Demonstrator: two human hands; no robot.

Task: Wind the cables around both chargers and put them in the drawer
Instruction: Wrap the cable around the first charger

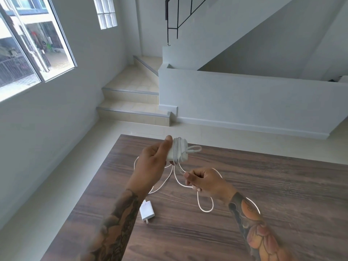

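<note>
Charger clasped in left hand grip; right hand pinches cable.

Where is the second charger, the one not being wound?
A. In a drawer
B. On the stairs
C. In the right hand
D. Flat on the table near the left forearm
D: the second charger lies on the table, while the left hand holds the other.

table: dark brown, streaked wood grain
held charger: white
cable: white
second charger: white, on the table
stair treads: beige tile
railing: black
</note>
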